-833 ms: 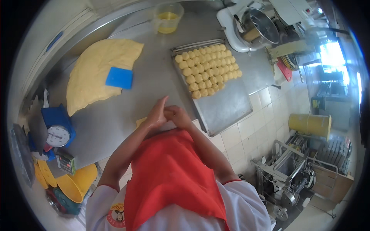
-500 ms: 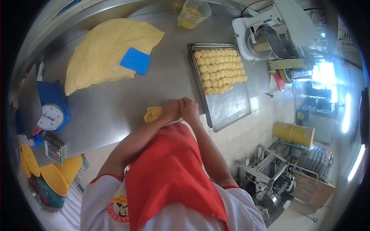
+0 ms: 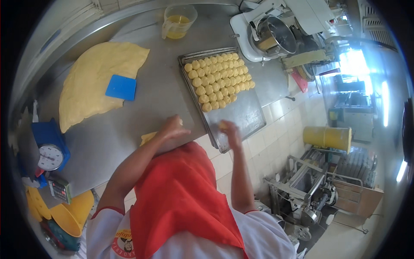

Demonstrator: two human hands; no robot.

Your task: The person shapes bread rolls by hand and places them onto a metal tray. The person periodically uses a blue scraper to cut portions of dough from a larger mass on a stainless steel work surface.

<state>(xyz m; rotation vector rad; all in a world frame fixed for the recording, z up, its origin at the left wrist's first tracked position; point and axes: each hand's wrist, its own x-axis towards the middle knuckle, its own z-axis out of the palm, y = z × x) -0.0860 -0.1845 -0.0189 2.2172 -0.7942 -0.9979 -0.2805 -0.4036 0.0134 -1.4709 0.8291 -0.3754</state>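
My left hand (image 3: 173, 128) is closed above the table's front edge, with a bit of pale yellow dough showing at its fingers. Beside its wrist lies a small dough piece (image 3: 148, 137). Over the bare front part of the metal baking tray (image 3: 243, 113), my right hand (image 3: 232, 134) pinches a small dough ball (image 3: 222, 126). Rows of round dough balls (image 3: 214, 85) fill the tray's far part. A big flattened slab of dough (image 3: 88, 84) rests on the table at the left, with a blue dough scraper (image 3: 121, 87) on it.
A clear jug (image 3: 179, 23) of yellow liquid stands at the back. Behind the tray is a mixer with a steel bowl (image 3: 278, 36). At the left are a blue dial scale (image 3: 51, 151) and a calculator (image 3: 59, 190). A yellow drum (image 3: 327, 139) and a metal machine (image 3: 304, 196) stand at the right.
My hands, previously together, have parted. The right one has moved right over the tray with a dough ball; the left stays by the table edge. The view has shifted.
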